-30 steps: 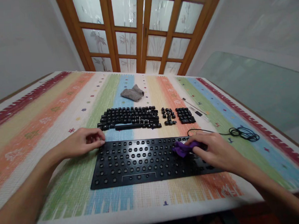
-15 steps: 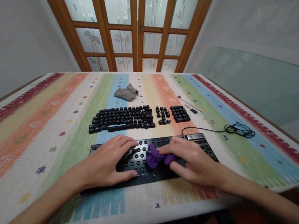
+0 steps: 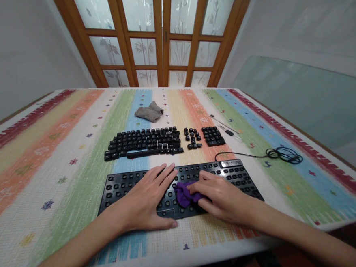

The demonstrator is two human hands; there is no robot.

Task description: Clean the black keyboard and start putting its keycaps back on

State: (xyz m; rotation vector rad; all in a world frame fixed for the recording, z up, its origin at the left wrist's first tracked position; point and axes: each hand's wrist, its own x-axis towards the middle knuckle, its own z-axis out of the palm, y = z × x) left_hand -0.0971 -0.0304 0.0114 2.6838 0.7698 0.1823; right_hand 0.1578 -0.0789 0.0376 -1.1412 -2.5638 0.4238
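Note:
A black keyboard base with its keycaps off lies across the near part of the table. My left hand rests open on its left-middle part, fingers stretched toward the far edge and the thumb at the near edge. In my right hand is a bunched purple cloth, pressed onto the keyboard base right of its middle. The fingers are wrapped round the cloth and hide part of it. Removed black keycaps are laid out in rows just beyond the base.
A grey cloth lies crumpled behind the keycaps. The keyboard's cable is coiled at the right. A thin rod-like tool and a small dark piece lie beside the keycaps. A striped tablecloth covers the table.
My left hand has slid right along the keyboard base, uncovering its left end. My right hand and the purple cloth have shifted slightly left. The cloth is bunched differently.

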